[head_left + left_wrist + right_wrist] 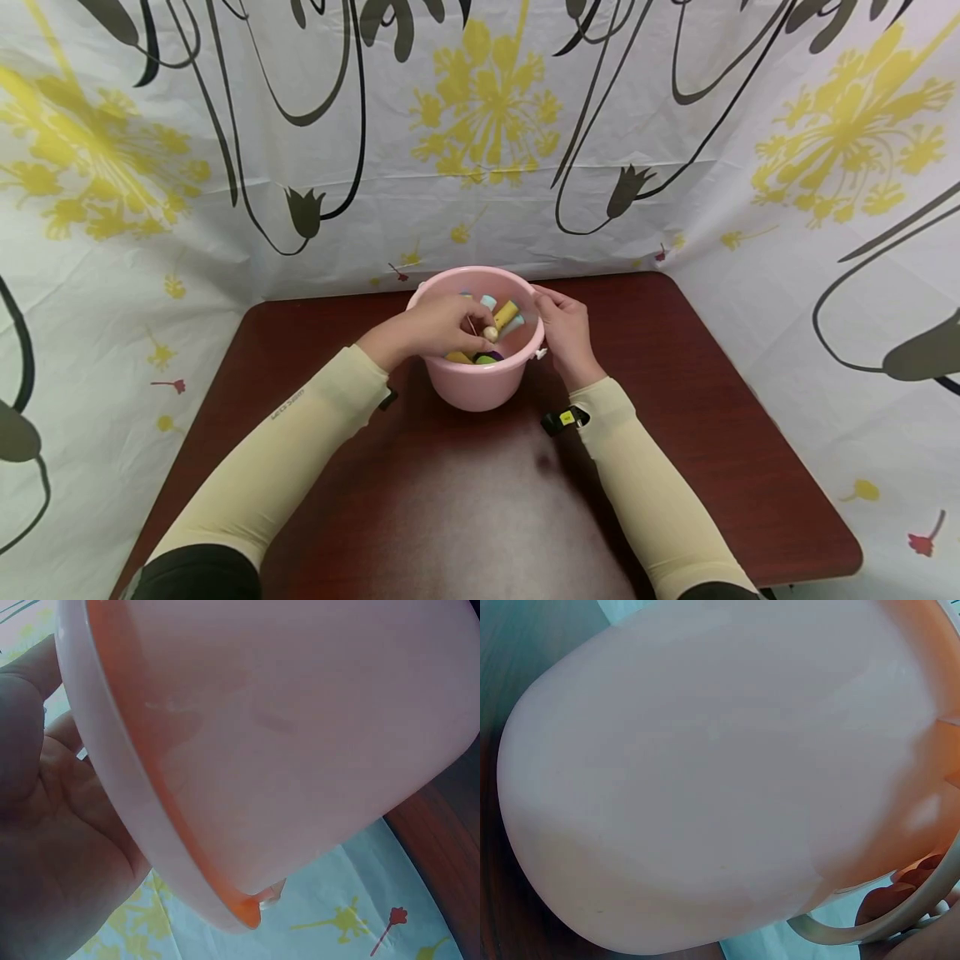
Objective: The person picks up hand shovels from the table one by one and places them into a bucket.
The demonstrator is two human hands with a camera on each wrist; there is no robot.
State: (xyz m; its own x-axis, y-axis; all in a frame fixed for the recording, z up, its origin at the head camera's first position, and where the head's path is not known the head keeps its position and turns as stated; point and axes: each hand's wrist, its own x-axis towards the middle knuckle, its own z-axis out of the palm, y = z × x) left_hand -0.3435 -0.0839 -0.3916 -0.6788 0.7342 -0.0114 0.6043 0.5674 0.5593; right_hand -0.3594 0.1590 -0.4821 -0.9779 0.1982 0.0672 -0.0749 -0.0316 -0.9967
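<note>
A pink bucket (474, 390) stands on the table with small objects inside. My left hand (442, 323) reaches over its left rim, fingers down among the contents. Between thumb and index finger shows a small round cream piece (491, 334); whether they pinch it I cannot tell. Beside it are a yellow cylinder (506, 314), a light blue piece (488, 302) and a green piece (486, 360). My right hand (566, 329) grips the bucket's right rim. Curled fingers appear by the pale handle (840, 934) in the right wrist view. Bucket walls hide the left fingertips in the left wrist view.
The dark red-brown table (420, 500) extends toward me and to both sides. A white cloth (480, 225) with yellow flowers and grey stems hangs behind it and along the sides. The bucket sits near the table's back edge.
</note>
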